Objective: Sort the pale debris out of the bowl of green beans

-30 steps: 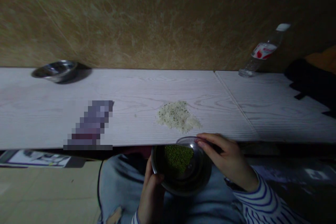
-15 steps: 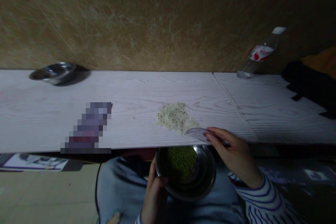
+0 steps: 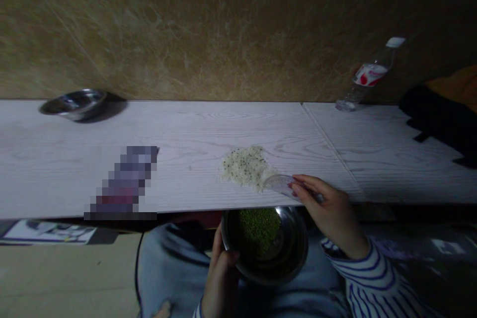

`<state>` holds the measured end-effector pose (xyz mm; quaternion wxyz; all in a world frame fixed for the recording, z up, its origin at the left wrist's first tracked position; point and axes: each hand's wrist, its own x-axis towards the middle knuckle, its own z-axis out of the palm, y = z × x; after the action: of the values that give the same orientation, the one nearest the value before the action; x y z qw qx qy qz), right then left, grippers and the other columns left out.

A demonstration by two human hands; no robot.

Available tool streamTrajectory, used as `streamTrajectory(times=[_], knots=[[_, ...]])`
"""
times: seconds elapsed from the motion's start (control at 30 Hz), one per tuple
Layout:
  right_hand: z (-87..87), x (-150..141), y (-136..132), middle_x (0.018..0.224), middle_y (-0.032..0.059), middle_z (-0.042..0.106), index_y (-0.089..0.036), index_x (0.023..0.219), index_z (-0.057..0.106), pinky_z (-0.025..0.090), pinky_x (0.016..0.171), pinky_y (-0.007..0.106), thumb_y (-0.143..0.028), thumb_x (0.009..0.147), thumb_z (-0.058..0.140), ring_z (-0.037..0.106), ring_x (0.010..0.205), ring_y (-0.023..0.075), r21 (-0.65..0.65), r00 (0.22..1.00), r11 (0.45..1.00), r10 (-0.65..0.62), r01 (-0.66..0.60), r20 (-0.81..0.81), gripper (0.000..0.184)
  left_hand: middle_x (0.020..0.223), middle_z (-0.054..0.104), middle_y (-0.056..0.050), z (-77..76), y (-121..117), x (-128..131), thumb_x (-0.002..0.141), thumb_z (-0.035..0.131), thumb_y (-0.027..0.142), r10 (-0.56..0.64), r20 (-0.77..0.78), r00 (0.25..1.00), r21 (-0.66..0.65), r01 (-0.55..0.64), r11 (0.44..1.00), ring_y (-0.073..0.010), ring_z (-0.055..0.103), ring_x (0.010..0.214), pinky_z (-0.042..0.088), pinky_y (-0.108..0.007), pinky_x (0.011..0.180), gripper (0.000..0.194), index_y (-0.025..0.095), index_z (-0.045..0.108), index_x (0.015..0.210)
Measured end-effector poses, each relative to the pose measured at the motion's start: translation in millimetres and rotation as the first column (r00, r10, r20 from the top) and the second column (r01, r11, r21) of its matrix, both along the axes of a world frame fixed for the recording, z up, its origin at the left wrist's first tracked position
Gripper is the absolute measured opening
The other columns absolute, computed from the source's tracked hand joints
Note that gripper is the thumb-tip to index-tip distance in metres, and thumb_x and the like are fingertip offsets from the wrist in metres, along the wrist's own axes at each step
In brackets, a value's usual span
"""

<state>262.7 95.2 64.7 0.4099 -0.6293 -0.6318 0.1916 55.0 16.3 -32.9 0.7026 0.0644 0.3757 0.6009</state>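
1. Gripping the steel bowl [image 3: 296,248] by its left side is done with the left hand [image 3: 220,276]; the thumb is laid at the rim and the other fingers are bent around the outside, partly hidden, probably so that the bowl does not tip
2. The bowl is held above the lap [image 3: 167,263], just before the near edge of the table [image 3: 186,124]; this place is perhaps preferred because grains that slide off the edge can be caught there
3. Green grains [image 3: 259,228] are gathered at the far left part of the bowl; a slight tilt may be the reason, but it cannot be told surely
4. A clear plastic piece [image 3: 280,186] is pinched narrowly at its right end by the right hand [image 3: 331,213], with thumb and fingers close together; by this hold its curved edge is left turned to the heap
5. The heap of white grains [image 3: 242,166], dotted with dark specks, is spread near the front of the table, and its near right side seems to be touched by the plastic piece
6. A second steel bowl [image 3: 84,112] and a bottle [image 3: 372,74] are placed by the wall [image 3: 223,35], maybe so that the hands are not hindered
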Motion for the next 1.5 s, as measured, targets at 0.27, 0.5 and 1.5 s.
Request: streamTrajectory(times=[0.27, 0.5, 1.5], knots=[[11.3, 1.2, -6.3, 0.086, 0.0070, 0.080, -0.020, 0.099, 0.077, 0.062, 0.076, 0.034, -0.039, 0.084, 0.063, 0.076, 0.077, 0.0227, -0.058, 1.000, 0.998, 0.008, -0.007, 0.013, 0.028, 0.129, 0.069, -0.004, -1.5, 0.6, 1.0, 0.059, 0.069, 0.021, 0.002, -0.005, 1.000, 0.038, -0.002, 0.999, -0.0363, 0.043, 0.137, 0.036, -0.048, 0.110, 0.065, 0.031, 0.069, 0.123], [8.0, 3.5, -8.4, 0.089, 0.0067, 0.080, -0.021, 0.098, 0.077, 0.062, 0.077, 0.033, -0.040, 0.084, 0.064, 0.076, 0.078, 0.0221, -0.071, 1.000, 0.997, 0.001, -0.001, 0.006, 0.027, 0.125, 0.071, -0.005, -2.3, 1.6, 2.2, 0.055, 0.070, 0.019, 0.008, 0.010, 1.000, 0.009, -0.008, 1.000, -0.0389, 0.043, 0.137, 0.041, -0.050, 0.106, 0.068, 0.031, 0.069, 0.121], [10.7, 10.9, -17.7, 0.085, 0.0035, 0.080, -0.025, 0.094, 0.076, 0.063, 0.075, 0.035, -0.037, 0.083, 0.065, 0.076, 0.074, 0.0228, -0.073, 1.000, 0.997, 0.005, -0.005, 0.007, 0.019, 0.130, 0.068, -0.006, 20.1, 0.2, 6.4, 0.068, 0.063, 0.019, 0.026, -0.019, 0.999, 0.027, -0.026, 0.999, -0.0363, 0.047, 0.134, 0.037, -0.050, 0.110, 0.056, 0.029, 0.069, 0.123]])
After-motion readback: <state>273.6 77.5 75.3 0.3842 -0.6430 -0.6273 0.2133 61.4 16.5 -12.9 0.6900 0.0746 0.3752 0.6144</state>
